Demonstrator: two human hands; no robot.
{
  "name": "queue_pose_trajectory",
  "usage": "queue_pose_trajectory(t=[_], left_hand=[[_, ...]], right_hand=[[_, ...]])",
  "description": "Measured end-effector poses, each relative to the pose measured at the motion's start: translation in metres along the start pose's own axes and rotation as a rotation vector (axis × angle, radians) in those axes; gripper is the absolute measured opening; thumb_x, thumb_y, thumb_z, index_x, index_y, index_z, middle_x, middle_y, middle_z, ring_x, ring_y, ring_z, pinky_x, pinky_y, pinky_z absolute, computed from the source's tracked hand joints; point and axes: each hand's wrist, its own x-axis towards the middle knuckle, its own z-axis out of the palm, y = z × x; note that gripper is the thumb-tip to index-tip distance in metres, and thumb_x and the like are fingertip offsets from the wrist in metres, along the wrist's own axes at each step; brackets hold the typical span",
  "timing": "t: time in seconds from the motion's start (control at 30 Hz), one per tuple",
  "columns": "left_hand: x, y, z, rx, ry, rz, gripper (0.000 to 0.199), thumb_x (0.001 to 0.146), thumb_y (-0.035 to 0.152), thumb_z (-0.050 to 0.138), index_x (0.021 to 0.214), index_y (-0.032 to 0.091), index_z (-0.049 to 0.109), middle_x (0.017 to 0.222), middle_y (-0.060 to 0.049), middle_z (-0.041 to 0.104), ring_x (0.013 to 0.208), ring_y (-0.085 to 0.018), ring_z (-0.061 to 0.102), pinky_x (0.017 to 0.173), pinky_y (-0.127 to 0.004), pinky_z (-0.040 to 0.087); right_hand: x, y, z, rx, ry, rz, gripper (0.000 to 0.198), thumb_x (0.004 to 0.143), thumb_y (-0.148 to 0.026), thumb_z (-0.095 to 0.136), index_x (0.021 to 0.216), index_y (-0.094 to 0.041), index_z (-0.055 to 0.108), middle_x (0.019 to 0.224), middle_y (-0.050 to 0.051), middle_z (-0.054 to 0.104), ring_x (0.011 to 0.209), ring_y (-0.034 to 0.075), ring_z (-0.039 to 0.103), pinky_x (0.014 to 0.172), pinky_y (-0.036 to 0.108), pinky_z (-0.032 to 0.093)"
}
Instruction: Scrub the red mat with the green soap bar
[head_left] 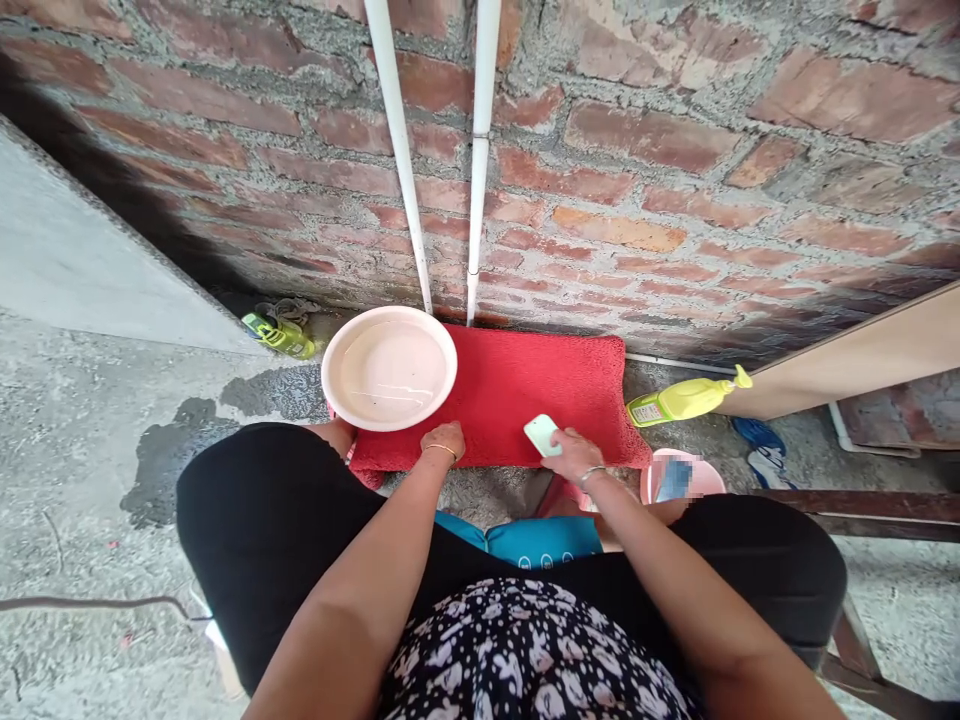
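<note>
on the red mat [517, 395], right hand [574, 455] holds brush [541, 434] pointing up-left

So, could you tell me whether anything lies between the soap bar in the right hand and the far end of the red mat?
Nothing visible does. The right hand holds the soap bar on the red mat, bare ahead; the basin sits at its left end.

1 red mat [525, 395], 1 basin [389, 367], 2 pipes [480, 150], 2 yellow bottles [686, 399], 1 brush [541, 434], 2 hands [444, 440].
</note>
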Motion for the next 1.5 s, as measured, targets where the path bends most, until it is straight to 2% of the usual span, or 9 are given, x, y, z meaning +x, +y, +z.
queue_pose_trajectory(t=[0.1,0.2,0.3,0.47,0.53,0.73,1.0,1.33,1.5], left_hand=[[-0.001,0.0,-0.001,0.025,0.008,0.002,0.04,0.081,0.02,0.046,0.12,0.017,0.055,0.122,-0.016,0.06,0.11,-0.026,0.059,0.085,-0.038,0.05],[0.001,0.001,0.001,0.03,0.009,-0.002,0.041,0.081,0.022,0.047,0.121,0.018,0.054,0.122,-0.016,0.06,0.109,-0.027,0.059,0.084,-0.039,0.049],[0.004,0.002,0.004,0.025,0.009,-0.004,0.041,0.081,0.022,0.047,0.121,0.017,0.053,0.119,-0.017,0.061,0.109,-0.027,0.059,0.084,-0.039,0.049],[0.006,0.005,0.007,0.035,0.034,-0.005,0.041,0.081,0.02,0.044,0.122,0.016,0.052,0.118,-0.018,0.061,0.108,-0.027,0.06,0.083,-0.038,0.05],[0.006,0.006,0.007,0.036,0.031,-0.013,0.041,0.081,0.02,0.044,0.121,0.016,0.052,0.119,-0.018,0.061,0.107,-0.027,0.06,0.083,-0.039,0.05],[0.004,0.006,0.004,0.042,0.01,-0.022,0.04,0.081,0.02,0.045,0.121,0.016,0.052,0.119,-0.017,0.061,0.108,-0.028,0.059,0.083,-0.039,0.049],[0.006,0.015,0.008,0.074,0.033,-0.02,0.039,0.083,0.02,0.043,0.12,0.015,0.054,0.117,-0.02,0.061,0.106,-0.027,0.06,0.082,-0.038,0.049],[0.004,0.015,0.007,0.097,0.031,0.019,0.038,0.082,0.019,0.043,0.117,0.018,0.057,0.119,-0.016,0.062,0.107,-0.026,0.06,0.082,-0.038,0.05],[0.005,0.015,0.01,0.102,0.024,0.03,0.038,0.082,0.018,0.043,0.116,0.018,0.059,0.118,-0.015,0.062,0.108,-0.026,0.06,0.083,-0.038,0.05]], right_hand=[[0.016,-0.055,0.009,0.068,0.035,-0.028,0.041,0.068,-0.046,0.064,0.103,-0.026,0.057,0.103,0.003,0.053,0.091,0.019,0.055,0.075,0.028,0.036],[0.024,-0.061,0.013,0.032,0.065,-0.03,0.04,0.069,-0.041,0.063,0.105,-0.025,0.056,0.107,0.005,0.053,0.097,0.021,0.054,0.08,0.031,0.036],[0.017,-0.01,0.012,0.016,0.08,0.099,0.043,0.069,-0.04,0.062,0.108,-0.023,0.055,0.11,0.008,0.053,0.099,0.023,0.055,0.081,0.032,0.037],[-0.007,0.079,0.005,0.161,0.049,0.572,0.047,0.074,-0.046,0.054,0.113,-0.02,0.052,0.112,0.012,0.054,0.094,0.025,0.059,0.074,0.034,0.042],[-0.01,0.074,0.005,0.18,0.106,0.544,0.048,0.075,-0.047,0.055,0.114,-0.02,0.051,0.113,0.011,0.053,0.095,0.024,0.058,0.075,0.033,0.042],[-0.001,-0.003,0.021,0.053,0.082,0.059,0.045,0.07,-0.042,0.063,0.111,-0.026,0.053,0.109,0.005,0.054,0.097,0.022,0.056,0.084,0.033,0.037],[-0.018,0.102,0.021,0.162,0.076,0.581,0.048,0.075,-0.05,0.055,0.112,-0.02,0.052,0.109,0.015,0.057,0.092,0.027,0.06,0.068,0.034,0.044],[0.01,0.007,0.026,0.115,0.127,0.128,0.043,0.071,-0.041,0.063,0.11,-0.026,0.052,0.11,0.005,0.054,0.101,0.022,0.055,0.085,0.033,0.037],[-0.001,0.073,0.022,0.203,0.127,0.517,0.049,0.072,-0.044,0.057,0.115,-0.021,0.051,0.113,0.011,0.054,0.093,0.026,0.06,0.077,0.036,0.042]])
